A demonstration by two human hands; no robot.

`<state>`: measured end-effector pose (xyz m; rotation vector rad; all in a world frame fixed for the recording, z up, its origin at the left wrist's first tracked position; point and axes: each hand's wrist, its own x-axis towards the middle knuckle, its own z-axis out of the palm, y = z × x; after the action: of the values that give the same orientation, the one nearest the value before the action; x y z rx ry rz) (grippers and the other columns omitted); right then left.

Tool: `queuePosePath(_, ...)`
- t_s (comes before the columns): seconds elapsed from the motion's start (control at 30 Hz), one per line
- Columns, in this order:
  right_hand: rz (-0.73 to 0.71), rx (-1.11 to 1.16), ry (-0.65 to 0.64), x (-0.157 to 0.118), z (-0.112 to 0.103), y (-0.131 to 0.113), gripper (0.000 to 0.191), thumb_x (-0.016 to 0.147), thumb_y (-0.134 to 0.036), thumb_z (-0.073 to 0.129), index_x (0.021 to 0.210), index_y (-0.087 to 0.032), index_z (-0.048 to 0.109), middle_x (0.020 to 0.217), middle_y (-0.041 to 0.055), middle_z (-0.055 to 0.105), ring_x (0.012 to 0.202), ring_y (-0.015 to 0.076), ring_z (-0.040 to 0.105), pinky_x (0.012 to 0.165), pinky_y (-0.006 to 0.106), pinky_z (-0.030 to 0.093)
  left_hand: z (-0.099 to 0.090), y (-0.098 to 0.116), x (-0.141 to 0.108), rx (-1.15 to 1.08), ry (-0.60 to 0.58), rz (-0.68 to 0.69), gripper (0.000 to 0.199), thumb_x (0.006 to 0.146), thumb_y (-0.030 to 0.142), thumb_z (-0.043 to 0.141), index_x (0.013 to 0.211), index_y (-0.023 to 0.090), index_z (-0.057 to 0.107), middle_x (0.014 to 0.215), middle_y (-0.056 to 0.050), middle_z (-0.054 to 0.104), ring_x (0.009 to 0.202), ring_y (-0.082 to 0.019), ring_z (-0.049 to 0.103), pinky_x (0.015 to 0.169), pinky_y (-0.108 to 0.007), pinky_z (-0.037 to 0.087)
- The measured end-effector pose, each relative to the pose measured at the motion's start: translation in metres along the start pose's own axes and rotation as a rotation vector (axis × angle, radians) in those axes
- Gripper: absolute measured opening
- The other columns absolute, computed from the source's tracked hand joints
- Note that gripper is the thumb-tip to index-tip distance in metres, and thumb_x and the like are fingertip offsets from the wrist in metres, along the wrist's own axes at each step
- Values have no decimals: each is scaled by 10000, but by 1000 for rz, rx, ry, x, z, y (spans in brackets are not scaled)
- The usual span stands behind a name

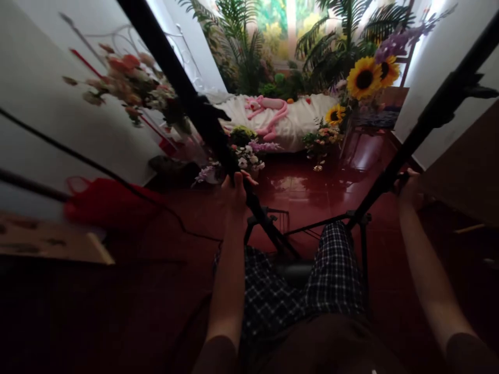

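Two black stands rise from the floor, one on each side of my legs. My left hand (235, 188) is at the left black stand (206, 122), thumb up along the pole and fingers around it. My right hand (408, 185) is closed at the right black stand (409, 143), near a small dark part on its outer side. Both poles lean outward toward the top of the picture. The legs of the stands spread low, near my knees in checked trousers (335, 259).
Pink and peach flowers (130, 78) stand at the left, sunflowers (364, 78) at the right. Behind is a white-draped surface (304, 117) with a pink plush toy (268, 106). A red bag (113, 202) lies left; a black cable (128, 188) crosses there.
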<state>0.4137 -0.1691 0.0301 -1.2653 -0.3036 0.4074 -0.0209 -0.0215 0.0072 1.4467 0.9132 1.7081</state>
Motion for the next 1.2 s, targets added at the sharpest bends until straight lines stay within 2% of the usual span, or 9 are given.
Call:
queuePosePath(0.13,-35,-21,172,-22,-3,10,506,946,-380,463,468,-238,379,405,-36,342,336,69,298,345,253,187,3,-3,1,18,38,10,522,851,692,548,712,191,588,522,7,575,519,-97,574,552,-224,467)
queuePosePath(0.27,-82,34,214,-64,2,30,448,867,-257,488,453,-233,316,426,-50,272,334,80,227,320,243,124,4,-1,-1,-27,23,-10,555,824,708,571,616,193,554,495,9,537,464,-75,515,487,-218,427)
queuePosePath(0.43,-152,-65,-201,-125,37,52,473,789,-371,610,453,-212,318,445,-49,303,382,72,285,357,212,218,2,-5,-6,-173,-23,-98,606,752,788,568,610,200,538,474,32,481,393,-64,465,391,-222,353)
queuePosePath(0.57,-66,-95,-519,-172,83,63,483,779,-444,639,467,-208,355,452,-62,326,391,58,282,372,201,229,1,-5,-10,-208,-32,-109,617,753,798,553,639,192,559,492,31,480,405,-63,464,381,-218,338)
queuePosePath(0.67,85,-120,-791,-209,117,70,483,779,-517,660,501,-212,410,454,-62,366,390,58,308,372,198,260,2,-3,-13,-216,-6,-108,630,755,806,539,653,185,565,508,27,481,417,-62,457,382,-221,326)
queuePosePath(0.8,503,-134,-1109,-256,156,78,491,789,-694,589,682,-217,546,436,-62,446,340,73,339,333,204,267,5,0,-16,-225,39,-97,639,782,804,499,658,180,556,521,30,491,414,-55,436,399,-222,326)
queuePosePath(0.9,723,-78,-1210,-277,177,80,558,820,-759,496,789,-208,584,493,-28,549,345,89,416,317,210,294,5,-2,-18,-252,36,-77,634,800,790,489,668,175,564,516,29,500,419,-61,448,417,-225,340)
queuePosePath(1.03,740,4,-1204,-279,192,76,546,824,-752,529,764,-210,544,576,-7,599,381,88,469,327,204,341,3,-4,-19,-241,0,-43,632,800,788,497,688,170,568,539,27,513,449,-69,487,448,-225,369)
queuePosePath(1.2,928,170,-1326,-269,190,69,494,869,-556,632,612,-231,363,462,-78,398,366,59,331,314,153,275,3,-8,-20,-134,30,14,616,840,763,462,708,173,580,568,16,531,487,-72,488,493,-228,400)
